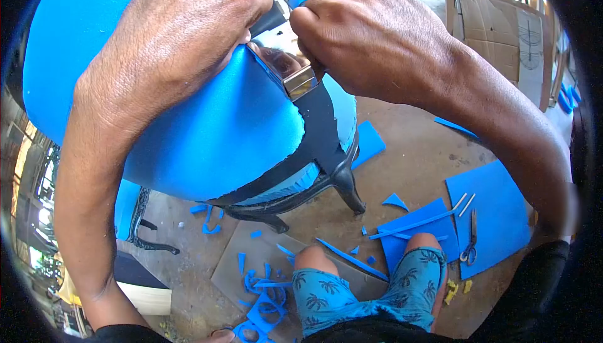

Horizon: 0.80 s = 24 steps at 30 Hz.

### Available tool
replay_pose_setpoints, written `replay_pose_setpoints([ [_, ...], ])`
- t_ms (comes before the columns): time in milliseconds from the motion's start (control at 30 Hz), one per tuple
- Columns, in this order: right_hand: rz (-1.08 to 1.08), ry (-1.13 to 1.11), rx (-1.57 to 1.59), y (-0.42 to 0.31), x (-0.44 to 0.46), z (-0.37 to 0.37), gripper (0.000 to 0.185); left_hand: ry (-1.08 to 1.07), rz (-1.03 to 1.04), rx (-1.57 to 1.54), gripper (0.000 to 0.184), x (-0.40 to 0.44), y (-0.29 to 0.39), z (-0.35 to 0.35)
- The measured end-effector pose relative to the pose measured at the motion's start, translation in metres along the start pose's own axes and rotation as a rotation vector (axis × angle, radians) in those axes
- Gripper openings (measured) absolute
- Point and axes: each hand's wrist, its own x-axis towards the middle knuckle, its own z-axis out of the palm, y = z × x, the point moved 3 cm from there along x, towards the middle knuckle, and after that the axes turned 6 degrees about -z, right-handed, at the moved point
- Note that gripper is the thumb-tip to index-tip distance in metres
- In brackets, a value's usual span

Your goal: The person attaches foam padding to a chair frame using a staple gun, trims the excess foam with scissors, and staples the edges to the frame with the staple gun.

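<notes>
While the left hand [195, 22] pinches the blue foam [213, 136] on the chair [345, 186], the right hand [370, 38] curls around a shiny metal tool [299, 83] — foam looks light, soft, easily torn — best held broadly along its edge.

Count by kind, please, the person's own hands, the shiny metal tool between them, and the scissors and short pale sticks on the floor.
Hands: 2 (left hand, right hand)
Shiny metal tool: 1
Pair of scissors: 1
Short pale sticks: 2
Total: 6
</notes>
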Motion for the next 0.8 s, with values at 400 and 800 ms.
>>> replay_pose_setpoints([
  [400,-0.164,-0.148,0.068,0.014,0.019,-0.007,0.026,0.08,0.006,-0.101,0.01,-0.004,-0.003,0.004],
  [800,0.19,-0.058,0.484,0.006,-0.119,0.027,0.018,0.074,0.087,-0.136,0.026,-0.01,-0.025,0.007],
])
